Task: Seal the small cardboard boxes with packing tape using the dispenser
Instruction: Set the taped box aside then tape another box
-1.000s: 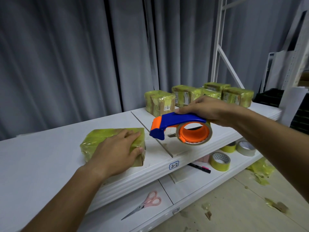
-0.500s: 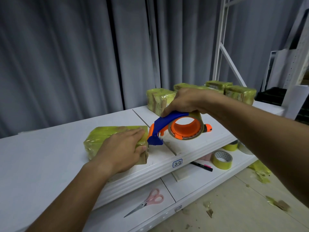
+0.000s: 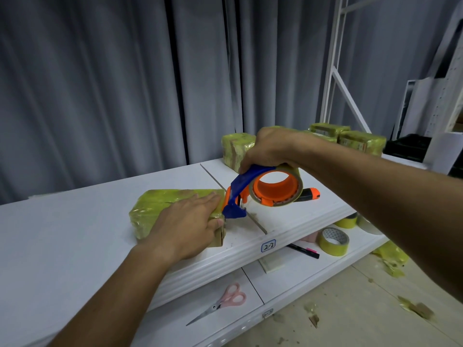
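The box (image 3: 175, 209) — light and slippery under tape, seemingly — was pinned flat by the left hand (image 3: 190, 221), fingers straight, while the dispenser (image 3: 260, 189) was gripped in the right hand (image 3: 270, 149).

Tape dispenser (image 3: 263, 189) against box (image 3: 160, 204)

My view is dim and cool-toned, lit softly from above with no hard shadows. The white shelf (image 3: 75, 236) is the brightest surface, evenly lit, with faint shade under the left hand (image 3: 185, 226). The yellow wrap on the box (image 3: 160, 201) gives small dull highlights, no strong glare. The wide lens bends the rack post (image 3: 333, 58) and curtain (image 3: 112, 83) folds near the edges. Forearms close to the lens look stretched and slightly soft; the floor (image 3: 350, 309) scraps are smeared.
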A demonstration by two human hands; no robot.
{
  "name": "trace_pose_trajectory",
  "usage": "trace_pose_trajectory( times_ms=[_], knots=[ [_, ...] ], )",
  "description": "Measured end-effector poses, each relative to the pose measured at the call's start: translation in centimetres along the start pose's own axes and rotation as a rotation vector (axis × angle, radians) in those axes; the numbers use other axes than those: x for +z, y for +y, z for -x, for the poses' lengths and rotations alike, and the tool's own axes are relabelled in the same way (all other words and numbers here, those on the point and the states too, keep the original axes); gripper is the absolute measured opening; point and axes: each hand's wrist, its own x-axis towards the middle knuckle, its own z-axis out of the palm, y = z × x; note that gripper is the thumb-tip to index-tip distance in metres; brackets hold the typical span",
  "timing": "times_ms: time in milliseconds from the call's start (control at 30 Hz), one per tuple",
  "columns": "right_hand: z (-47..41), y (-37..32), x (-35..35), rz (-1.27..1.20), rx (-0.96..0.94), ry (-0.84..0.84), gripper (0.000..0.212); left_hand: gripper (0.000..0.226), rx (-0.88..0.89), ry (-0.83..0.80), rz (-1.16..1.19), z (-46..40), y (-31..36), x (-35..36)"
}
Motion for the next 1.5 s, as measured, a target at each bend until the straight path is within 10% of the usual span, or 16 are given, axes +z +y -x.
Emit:
trace_pose_trajectory(
  times_ms=[1233,1500],
  knots=[
    [0.2,1.5,0.6,-0.001,-0.001,0.004,0.041,0.058,-0.028,0.040,0.085,0.3,0.1,0.3],
    [-1.2,-1.0,2.8,0.159,-0.065,0.290,0.031,0.057,-0.003,0.084,0.107,0.6,-0.2,0.5]
  ],
)
